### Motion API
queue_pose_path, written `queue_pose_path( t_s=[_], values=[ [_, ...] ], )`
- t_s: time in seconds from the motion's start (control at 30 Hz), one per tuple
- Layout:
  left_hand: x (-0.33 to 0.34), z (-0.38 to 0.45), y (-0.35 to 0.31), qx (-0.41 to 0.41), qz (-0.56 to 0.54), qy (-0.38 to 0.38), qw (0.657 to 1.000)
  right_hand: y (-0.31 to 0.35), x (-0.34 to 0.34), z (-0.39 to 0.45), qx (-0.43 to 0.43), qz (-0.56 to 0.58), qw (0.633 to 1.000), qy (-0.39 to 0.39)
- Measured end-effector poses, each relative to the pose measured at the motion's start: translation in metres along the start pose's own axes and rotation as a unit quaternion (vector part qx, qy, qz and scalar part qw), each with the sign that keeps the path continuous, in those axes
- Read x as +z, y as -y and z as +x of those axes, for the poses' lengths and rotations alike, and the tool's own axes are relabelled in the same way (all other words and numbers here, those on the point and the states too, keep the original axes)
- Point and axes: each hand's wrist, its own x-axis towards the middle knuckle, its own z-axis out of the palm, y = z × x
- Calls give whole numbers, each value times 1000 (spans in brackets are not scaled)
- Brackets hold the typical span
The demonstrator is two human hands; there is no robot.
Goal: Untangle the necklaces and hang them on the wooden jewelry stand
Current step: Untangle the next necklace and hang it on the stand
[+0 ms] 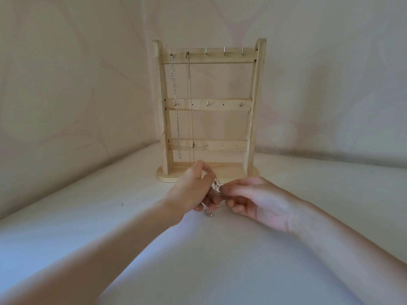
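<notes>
Pale cloth surface [286, 260], draped backdrop. Your stand [209, 106] is upright, facing you; both hands, left [193, 190] and right [257, 201], pinch the tangled chain [215, 188].

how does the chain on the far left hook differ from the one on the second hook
The left chain has chunky, silvery links; the second chain is much finer and paler. The left chain ends above the stand's base; the second chain hangs lower, toward the left hand. Both hang straight from top-row hooks.
</notes>
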Motion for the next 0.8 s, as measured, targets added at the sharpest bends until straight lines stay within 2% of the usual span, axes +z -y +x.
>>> queue_pose_path(
  t_s=[0.13,0.4,0.6,0.7,0.8],
  values=[
    [4,-1,1,21,-6,-19,1000,1,-1,0,2,-63,997,-40],
    [3,-2,0,13,-35,6,999,4,3,-5,-16,-63,993,-96],
    [1,-1,-2,5,-52,28,998,10,-6,-2,-28,82,987,-138],
    [-1,-2,-3,-45,-103,85,990,13,-10,-2,-36,137,980,-139],
    [-4,-4,-4,-74,-97,136,983,13,-11,-3,-46,139,981,-128]
  ],
)
